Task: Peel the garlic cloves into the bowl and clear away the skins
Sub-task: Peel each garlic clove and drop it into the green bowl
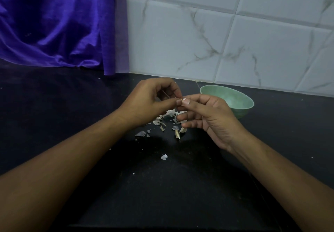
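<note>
Both hands, left hand [151, 97] and right hand [204, 112], pinch a tiny garlic clove [182, 100] above the skins [169, 118] on the worktop [72, 108]; its long axis is too hidden to tell.

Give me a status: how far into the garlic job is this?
Midway, apparently. Done: a pile of skins on the black counter suggests several cloves peeled. In hand: left hand and right hand pinch a small piece together at the fingertips. Left: skins uncleared; green bowl contents unclear.
</note>
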